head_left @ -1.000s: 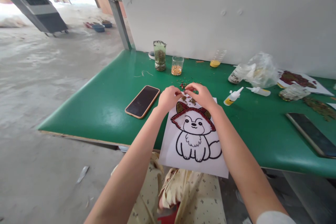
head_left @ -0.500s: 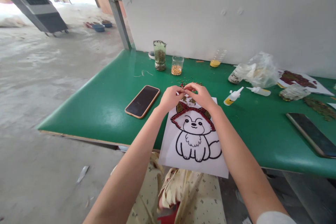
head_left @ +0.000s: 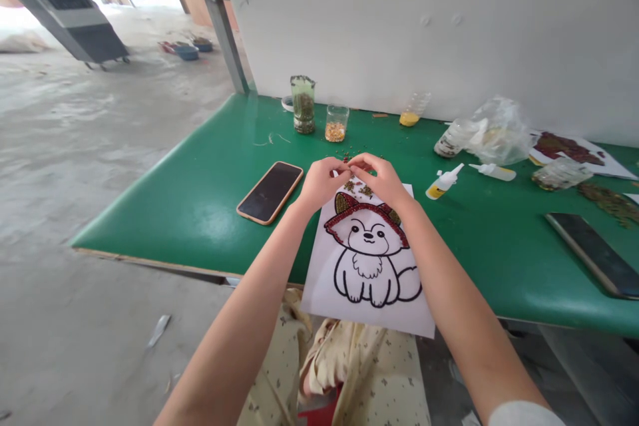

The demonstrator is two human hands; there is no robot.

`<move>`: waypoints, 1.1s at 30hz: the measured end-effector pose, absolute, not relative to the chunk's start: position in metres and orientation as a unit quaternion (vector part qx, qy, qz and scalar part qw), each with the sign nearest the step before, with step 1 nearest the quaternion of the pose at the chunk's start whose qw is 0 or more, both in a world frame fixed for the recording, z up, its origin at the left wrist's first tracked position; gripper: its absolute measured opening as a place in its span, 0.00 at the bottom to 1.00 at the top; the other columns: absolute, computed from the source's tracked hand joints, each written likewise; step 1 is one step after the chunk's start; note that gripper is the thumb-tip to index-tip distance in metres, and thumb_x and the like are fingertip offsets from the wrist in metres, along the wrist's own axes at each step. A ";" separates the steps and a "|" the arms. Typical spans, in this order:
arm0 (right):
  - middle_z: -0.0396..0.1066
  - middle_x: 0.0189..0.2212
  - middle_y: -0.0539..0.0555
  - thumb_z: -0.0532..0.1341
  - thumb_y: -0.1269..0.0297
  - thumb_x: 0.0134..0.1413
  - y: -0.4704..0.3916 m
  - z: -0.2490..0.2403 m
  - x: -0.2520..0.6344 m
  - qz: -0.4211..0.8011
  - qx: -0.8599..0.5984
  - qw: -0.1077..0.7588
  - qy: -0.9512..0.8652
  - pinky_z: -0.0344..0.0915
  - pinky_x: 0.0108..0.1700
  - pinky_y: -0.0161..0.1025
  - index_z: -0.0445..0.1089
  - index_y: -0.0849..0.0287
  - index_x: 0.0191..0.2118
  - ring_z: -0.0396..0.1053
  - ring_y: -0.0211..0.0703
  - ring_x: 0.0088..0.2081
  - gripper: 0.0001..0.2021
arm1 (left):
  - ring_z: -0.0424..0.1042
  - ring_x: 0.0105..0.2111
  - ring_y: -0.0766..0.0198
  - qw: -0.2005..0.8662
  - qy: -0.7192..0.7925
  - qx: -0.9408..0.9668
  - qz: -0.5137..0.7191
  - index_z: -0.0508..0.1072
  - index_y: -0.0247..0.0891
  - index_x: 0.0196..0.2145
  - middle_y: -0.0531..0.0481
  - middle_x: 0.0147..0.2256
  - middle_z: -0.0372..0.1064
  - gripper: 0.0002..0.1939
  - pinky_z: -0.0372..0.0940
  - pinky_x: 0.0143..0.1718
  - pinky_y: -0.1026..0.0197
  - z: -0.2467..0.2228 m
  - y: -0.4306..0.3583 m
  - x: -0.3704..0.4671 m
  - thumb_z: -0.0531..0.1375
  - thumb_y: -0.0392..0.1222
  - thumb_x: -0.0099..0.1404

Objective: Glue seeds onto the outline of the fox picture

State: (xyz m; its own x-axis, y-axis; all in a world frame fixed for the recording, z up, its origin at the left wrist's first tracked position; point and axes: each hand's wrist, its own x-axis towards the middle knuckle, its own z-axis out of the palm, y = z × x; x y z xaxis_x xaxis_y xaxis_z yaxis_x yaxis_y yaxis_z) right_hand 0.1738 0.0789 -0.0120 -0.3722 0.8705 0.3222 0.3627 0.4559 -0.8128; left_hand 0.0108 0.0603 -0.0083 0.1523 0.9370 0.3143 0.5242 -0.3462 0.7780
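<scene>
1. Head view, the sheet: a white paper sheet (head_left: 319, 293) with a thick-outlined cartoon animal lies on the green counter (head_left: 200, 186), directly in front of the wearer, its lower edge reaching past the counter's near edge, above the lap.
2. Head view, the key relation: the left hand (head_left: 319, 183) and right hand (head_left: 380, 180) meet at the far end of the sheet, so most of the drawing lies below the grip, toward the wearer, between the forearms. The left hand is by the upper left corner, the right hand above the upper middle; neither is clearly nearer.
3. Head view, direction: the sheet's long axis runs away from the body, slightly turned. The animal's head points toward the hands, its feet toward the lap, its tail to the right. Its ears and headband are filled in with green-brown and dark red; face and body are plain white.
4. Head view, the grip: on each hand, thumb and fingers curl inward, and the two sets of fingertips almost meet. Whether either pinch is fully closed, or has a tiny piece in it, cannot be told.
5. Head view, close by: small loose seeds (head_left: 366, 191) lie on the sheet just below the fingertips. A phone (head_left: 270, 192) lies left of the left hand; a glue bottle (head_left: 442, 185) is right of the right hand.
</scene>
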 end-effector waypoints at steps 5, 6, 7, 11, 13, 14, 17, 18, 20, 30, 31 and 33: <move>0.71 0.29 0.52 0.58 0.53 0.57 0.079 -0.013 0.174 0.359 -0.397 0.387 -0.751 0.63 0.36 0.40 0.70 0.58 0.34 0.67 0.41 0.31 0.12 | 0.66 0.30 0.68 0.278 0.501 0.701 0.424 0.75 0.35 0.27 0.50 0.30 0.73 0.07 0.60 0.32 0.65 -0.008 0.060 0.010 0.58 0.37 0.58; 0.70 0.28 0.52 0.57 0.53 0.57 0.079 -0.013 0.175 0.364 -0.395 0.385 -0.750 0.63 0.35 0.39 0.70 0.58 0.34 0.66 0.41 0.31 0.13 | 0.67 0.30 0.68 0.285 0.500 0.697 0.427 0.75 0.35 0.27 0.50 0.30 0.73 0.07 0.60 0.32 0.65 -0.008 0.060 0.010 0.58 0.37 0.58; 0.70 0.28 0.52 0.57 0.53 0.57 0.079 -0.013 0.175 0.368 -0.393 0.383 -0.750 0.62 0.35 0.39 0.70 0.58 0.33 0.66 0.40 0.30 0.13 | 0.67 0.30 0.68 0.292 0.499 0.694 0.429 0.75 0.35 0.27 0.50 0.30 0.73 0.07 0.60 0.31 0.65 -0.008 0.060 0.010 0.58 0.38 0.58; 0.71 0.28 0.52 0.57 0.54 0.56 0.078 -0.012 0.176 0.374 -0.393 0.380 -0.749 0.63 0.35 0.40 0.71 0.58 0.33 0.66 0.41 0.31 0.12 | 0.67 0.31 0.68 0.309 0.501 0.682 0.434 0.75 0.35 0.26 0.51 0.29 0.73 0.07 0.60 0.31 0.66 -0.009 0.061 0.009 0.57 0.37 0.58; 0.72 0.29 0.52 0.58 0.55 0.56 0.078 -0.012 0.175 0.372 -0.396 0.379 -0.749 0.63 0.36 0.40 0.71 0.58 0.34 0.67 0.41 0.31 0.12 | 0.67 0.30 0.68 0.313 0.501 0.679 0.436 0.75 0.34 0.26 0.51 0.29 0.73 0.07 0.60 0.30 0.66 -0.008 0.061 0.009 0.57 0.37 0.57; 0.72 0.29 0.52 0.58 0.56 0.56 0.078 -0.011 0.175 0.372 -0.396 0.380 -0.748 0.63 0.36 0.40 0.71 0.58 0.34 0.67 0.41 0.31 0.11 | 0.67 0.30 0.68 0.316 0.500 0.678 0.436 0.75 0.34 0.26 0.51 0.29 0.73 0.07 0.60 0.30 0.66 -0.008 0.061 0.008 0.57 0.37 0.57; 0.72 0.29 0.52 0.58 0.57 0.55 0.078 -0.012 0.175 0.379 -0.396 0.384 -0.743 0.63 0.36 0.40 0.71 0.58 0.35 0.67 0.41 0.31 0.10 | 0.65 0.26 0.70 0.326 0.497 0.676 0.435 0.75 0.34 0.27 0.51 0.29 0.73 0.08 0.60 0.28 0.66 -0.008 0.061 0.008 0.57 0.38 0.57; 0.72 0.29 0.52 0.58 0.57 0.55 0.078 -0.012 0.175 0.380 -0.395 0.386 -0.742 0.63 0.36 0.40 0.71 0.58 0.35 0.67 0.41 0.31 0.10 | 0.64 0.25 0.71 0.333 0.496 0.674 0.434 0.75 0.34 0.27 0.51 0.28 0.73 0.08 0.60 0.27 0.67 -0.008 0.062 0.007 0.57 0.38 0.58; 0.72 0.30 0.52 0.58 0.57 0.55 0.078 -0.013 0.175 0.385 -0.396 0.388 -0.738 0.64 0.36 0.40 0.71 0.58 0.35 0.67 0.41 0.32 0.10 | 0.63 0.23 0.72 0.351 0.492 0.670 0.431 0.75 0.34 0.27 0.50 0.28 0.73 0.09 0.60 0.25 0.67 -0.009 0.062 0.007 0.57 0.39 0.58; 0.72 0.29 0.52 0.59 0.56 0.54 0.079 -0.014 0.176 0.391 -0.401 0.388 -0.732 0.63 0.34 0.40 0.71 0.58 0.35 0.67 0.41 0.31 0.11 | 0.64 0.20 0.72 0.382 0.474 0.680 0.408 0.77 0.33 0.30 0.48 0.29 0.74 0.09 0.60 0.23 0.66 -0.009 0.063 0.006 0.59 0.40 0.60; 0.72 0.29 0.52 0.59 0.56 0.54 0.079 -0.014 0.176 0.391 -0.399 0.388 -0.733 0.63 0.34 0.40 0.71 0.58 0.35 0.67 0.41 0.31 0.10 | 0.64 0.20 0.72 0.381 0.476 0.680 0.407 0.77 0.33 0.31 0.48 0.29 0.74 0.09 0.60 0.23 0.66 -0.010 0.063 0.007 0.59 0.40 0.60; 0.72 0.29 0.52 0.59 0.57 0.53 0.080 -0.015 0.176 0.392 -0.396 0.390 -0.733 0.62 0.34 0.40 0.70 0.58 0.35 0.67 0.41 0.31 0.10 | 0.64 0.20 0.72 0.374 0.478 0.685 0.404 0.77 0.34 0.30 0.49 0.28 0.73 0.09 0.60 0.23 0.66 -0.010 0.063 0.007 0.58 0.40 0.60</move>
State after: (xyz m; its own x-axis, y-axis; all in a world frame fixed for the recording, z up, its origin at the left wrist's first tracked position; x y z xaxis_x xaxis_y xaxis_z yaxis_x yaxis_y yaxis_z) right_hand 0.1761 0.0798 -0.0151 -0.3818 0.8866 0.2610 0.2754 0.3787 -0.8836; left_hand 0.0067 0.0632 -0.0097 0.2180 0.9562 0.1954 0.3517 -0.2637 0.8982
